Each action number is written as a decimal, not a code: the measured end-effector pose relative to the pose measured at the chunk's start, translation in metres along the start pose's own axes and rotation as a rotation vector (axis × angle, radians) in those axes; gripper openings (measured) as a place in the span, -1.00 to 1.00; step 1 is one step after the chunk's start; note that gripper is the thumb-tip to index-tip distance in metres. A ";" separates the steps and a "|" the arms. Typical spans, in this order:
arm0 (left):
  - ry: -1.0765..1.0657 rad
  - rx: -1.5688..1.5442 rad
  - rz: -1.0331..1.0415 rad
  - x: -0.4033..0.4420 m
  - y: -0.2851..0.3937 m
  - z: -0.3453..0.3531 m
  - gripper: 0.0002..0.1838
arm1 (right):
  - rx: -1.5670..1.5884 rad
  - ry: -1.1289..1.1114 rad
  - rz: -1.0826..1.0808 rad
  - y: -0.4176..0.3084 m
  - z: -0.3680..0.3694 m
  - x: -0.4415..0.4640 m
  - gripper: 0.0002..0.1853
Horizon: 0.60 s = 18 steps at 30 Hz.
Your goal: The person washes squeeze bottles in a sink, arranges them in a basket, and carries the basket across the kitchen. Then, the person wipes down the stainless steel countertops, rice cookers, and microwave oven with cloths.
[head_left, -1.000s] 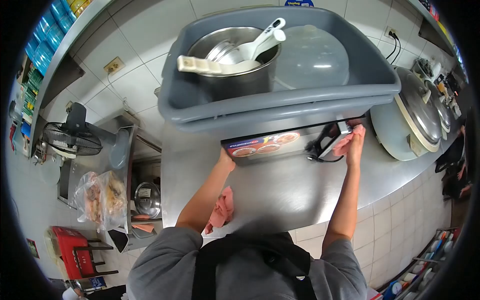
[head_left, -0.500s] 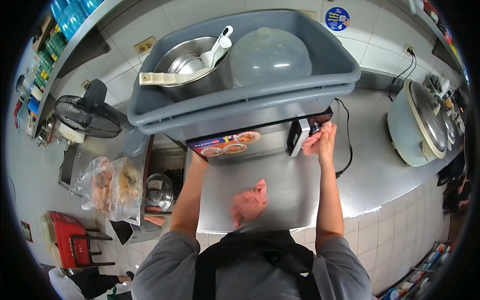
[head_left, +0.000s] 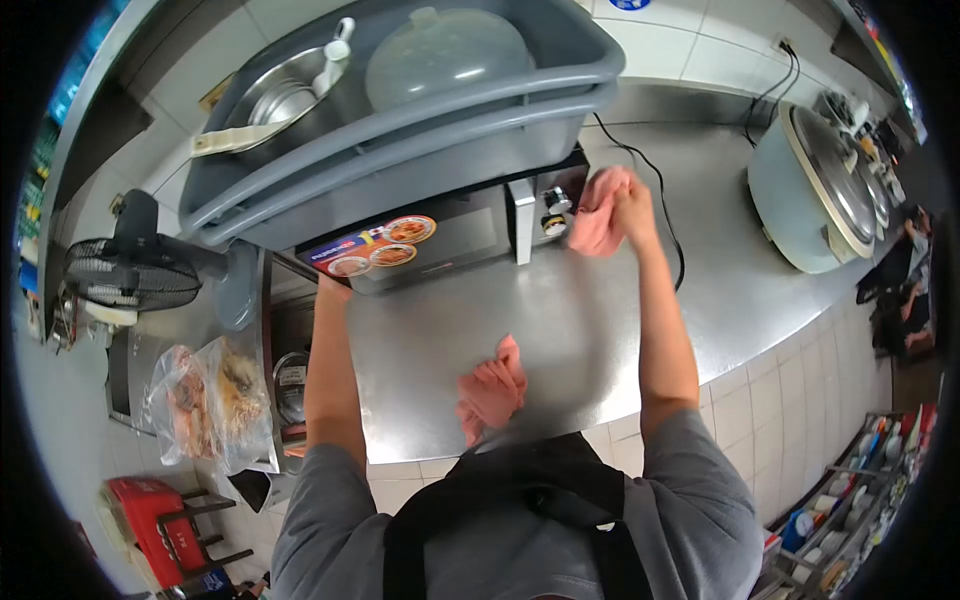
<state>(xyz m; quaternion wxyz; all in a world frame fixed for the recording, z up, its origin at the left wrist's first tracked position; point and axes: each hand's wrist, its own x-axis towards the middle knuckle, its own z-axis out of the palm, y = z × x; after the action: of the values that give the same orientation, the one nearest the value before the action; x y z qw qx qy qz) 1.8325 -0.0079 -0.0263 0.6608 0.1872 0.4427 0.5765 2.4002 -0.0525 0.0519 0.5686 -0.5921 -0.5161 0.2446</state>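
Observation:
My right hand (head_left: 633,208) is closed around a pink cloth (head_left: 600,215), held just off the control panel's right edge. Two dark knobs (head_left: 555,213) show on that panel, beside the upright door handle (head_left: 521,222) of the microwave oven (head_left: 450,235). At the oven's lower left corner is my left hand (head_left: 334,289); its fingers are hidden by the oven's side. A second pink cloth (head_left: 492,390) lies crumpled on the steel counter (head_left: 430,330) between my arms.
Stacked grey tubs (head_left: 400,140) on the oven hold a metal pot (head_left: 290,95) and a translucent dome lid (head_left: 450,60). A fan (head_left: 135,265) and bagged food (head_left: 215,400) are left; a large cooker (head_left: 815,195) and a black cord (head_left: 665,200) are right.
My right hand has moved off the knobs with the cloth, uncovering them. The view has shifted, so the oven and tubs appear further left and higher. My left hand stays at the oven's left side.

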 end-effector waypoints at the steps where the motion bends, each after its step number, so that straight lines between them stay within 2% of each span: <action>1: -0.153 -0.059 -0.019 0.015 -0.001 -0.019 -0.57 | -0.003 -0.035 0.015 0.008 -0.015 0.019 -0.68; 2: -0.304 -0.113 -0.046 0.031 -0.002 -0.038 -0.57 | -0.010 -0.029 0.027 0.021 -0.028 0.040 -0.68; 3: 0.044 -0.020 0.043 0.013 -0.001 -0.008 -0.58 | -0.116 -0.296 0.154 0.038 -0.039 0.060 -0.63; 4: 0.044 -0.013 0.030 0.000 -0.001 0.012 -0.58 | -0.217 -0.564 0.282 0.051 -0.045 0.065 -0.57; 5: 0.148 -0.098 0.148 -0.013 -0.001 0.030 -0.63 | -0.215 -0.561 0.299 0.057 -0.042 0.046 -0.57; 6: 0.253 -0.183 0.268 -0.021 -0.005 0.038 -0.68 | -0.635 -0.539 0.152 0.059 -0.031 0.017 -0.53; 7: 0.253 -0.180 0.260 -0.024 -0.018 0.032 -0.68 | -0.895 -0.533 0.153 0.069 -0.020 0.007 -0.44; 8: 0.462 0.024 0.423 -0.028 -0.034 0.017 -0.74 | -1.155 -0.539 0.160 0.080 -0.009 -0.003 -0.31; 9: 0.669 0.232 0.584 -0.037 -0.047 0.002 -0.79 | -1.120 -0.542 0.018 0.103 -0.007 -0.029 -0.30; 10: 0.559 0.331 0.660 -0.067 -0.068 0.013 -0.83 | -1.080 -0.544 -0.121 0.117 -0.012 -0.073 -0.29; 11: 0.440 0.431 0.734 -0.112 -0.096 0.040 -0.87 | -0.965 -0.561 -0.058 0.086 -0.021 -0.128 -0.20; 12: 0.259 0.731 0.791 -0.156 -0.115 0.061 -0.91 | -0.889 -0.606 -0.026 0.060 -0.032 -0.174 -0.29; 13: 0.070 0.837 0.827 -0.213 -0.124 0.107 -0.93 | -0.838 -0.695 0.029 0.036 -0.048 -0.212 -0.38; 15: -0.363 1.130 0.978 -0.264 -0.141 0.124 -0.89 | -0.695 -0.933 0.273 -0.020 -0.085 -0.264 -0.55; 16: -0.600 1.164 0.771 -0.278 -0.149 0.126 -0.82 | -0.598 -1.057 0.471 -0.047 -0.105 -0.275 -0.63; 18: -0.750 1.163 0.698 -0.285 -0.149 0.141 -0.75 | -0.405 -1.157 0.815 -0.094 -0.138 -0.283 -0.72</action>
<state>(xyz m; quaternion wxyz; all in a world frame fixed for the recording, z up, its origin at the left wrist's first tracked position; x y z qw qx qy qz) 2.0508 -0.2744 0.0416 0.3420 0.8154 0.3364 0.3241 2.3917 -0.3791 0.0869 -0.0510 -0.6067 -0.5076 0.6096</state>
